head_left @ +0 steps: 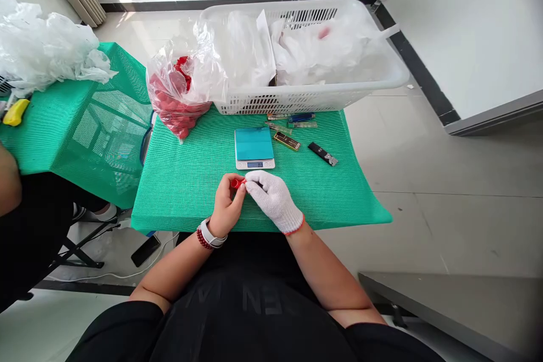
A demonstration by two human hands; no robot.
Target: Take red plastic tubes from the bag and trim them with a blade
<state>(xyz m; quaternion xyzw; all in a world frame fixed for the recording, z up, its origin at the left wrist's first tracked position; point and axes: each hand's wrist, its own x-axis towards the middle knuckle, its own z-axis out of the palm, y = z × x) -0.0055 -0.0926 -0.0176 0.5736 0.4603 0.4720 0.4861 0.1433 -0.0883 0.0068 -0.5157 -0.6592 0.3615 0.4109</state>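
Note:
A small red piece point(236, 184) is pinched in the bare fingers of my left hand point(228, 203), above the near part of the green mesh cloth point(182, 181). My right hand point(274, 198), in a white knitted glove, has its thumb and fingertips closed at the right end of that piece. Just beyond my hands lies a digital scale point(254, 147) with a blue plate, and nothing rests on it. To its right are a dark label-like strip point(287, 141) and a black cutter-like tool point(323, 154).
A clear bag of red pieces point(178, 102) stands at the back left, beside a white basket point(360, 87) holding plastic bags. Pens point(302, 117) lie before the basket. Another person's arm point(8, 181) is at far left, near a yellow tool point(16, 112).

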